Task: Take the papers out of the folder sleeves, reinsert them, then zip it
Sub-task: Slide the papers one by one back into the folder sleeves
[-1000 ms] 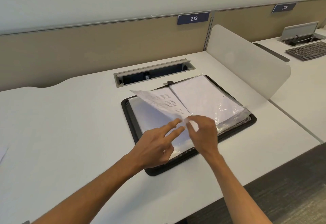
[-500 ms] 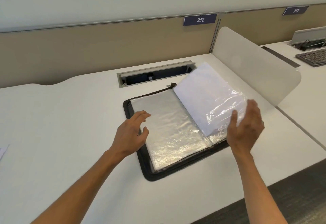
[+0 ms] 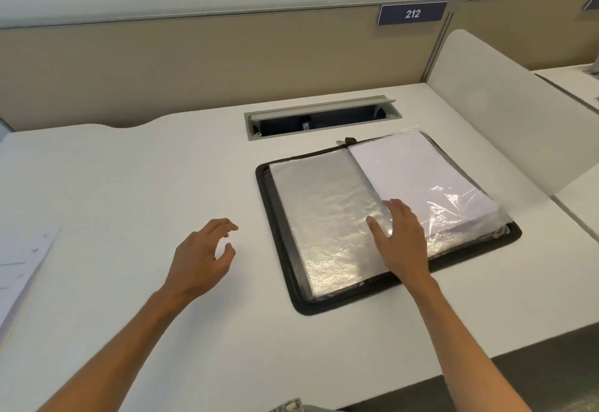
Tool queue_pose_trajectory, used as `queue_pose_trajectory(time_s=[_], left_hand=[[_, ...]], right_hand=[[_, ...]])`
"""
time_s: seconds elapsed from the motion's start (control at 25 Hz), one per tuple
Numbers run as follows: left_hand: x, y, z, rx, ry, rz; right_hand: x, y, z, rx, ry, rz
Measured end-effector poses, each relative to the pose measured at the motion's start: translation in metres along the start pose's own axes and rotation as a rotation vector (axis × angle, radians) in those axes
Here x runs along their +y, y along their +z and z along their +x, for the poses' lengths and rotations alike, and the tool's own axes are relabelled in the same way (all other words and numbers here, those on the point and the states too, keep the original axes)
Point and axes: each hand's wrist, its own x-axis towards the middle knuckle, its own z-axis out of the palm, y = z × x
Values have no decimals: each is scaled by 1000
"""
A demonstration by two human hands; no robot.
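Folder [image 3: 324, 306] lies open flat on white desk [image 3: 129, 184], right of centre, black zip edge all round; only one view, head cam. Left page = clear sleeve [image 3: 327, 213], looks empty, crinkled, shiny; right page = sleeve w/ white paper [image 3: 418, 178] inside, on a stack of more sleeves, plastic lifting at near right corner. Right hand [image 3: 400, 239] rests flat across the spine area, fingers straight & spread, pressing the sleeves, grips nothing. Left hand [image 3: 202, 257] hovers over bare desk left of folder, well apart from it, fingers loosely curled, holds nothing. Loose sheets [image 3: 22, 269] at far left desk edge, partly out of frame.

Risks (judgement): thin plastic is slippery, so pressing palm could drag or crease the sleeve instead of turning it; static may make two sleeves lift as one, so a paper gets skipped; loose corner of right stack could fold under & later jam the zip; sheets at the left edge sit close to desk rim, a sleeve or arm brush could push them off; reinserting a sheet one-handed may buckle it at the sleeve mouth.

Counts: 1 folder; 2 hands; 2 sleeve faces visible, more under right one, number can't tell; 1 paper clearly seen in sleeve; loose sheets at left at least 1, can't tell more; 1 cable tray slot [image 3: 321, 119]; 1 label "212" [image 3: 412, 14]; 1 white divider [image 3: 492, 103].
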Motion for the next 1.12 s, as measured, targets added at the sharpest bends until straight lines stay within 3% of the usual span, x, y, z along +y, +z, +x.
queue_pose_trajectory(time_s=[0.16,0.36,0.48,0.76,1.12], left_hand=[[-50,-24,-20,65,-145,53],[-126,-53,-54,167,-317,190],[-177,-66,-80,137,-432,329],[-260,-91,-125,87,-622,483],[-265,-79,-132,122,-657,386]], right_hand=[[-99,42,-37,-174,-233,260],[-202,114,-88,-662,-406,166],[-251,153,-107,-829,-447,130],[-371,229,-89,-934,-434,112],[-492,321,-31,-941,-467,22]])
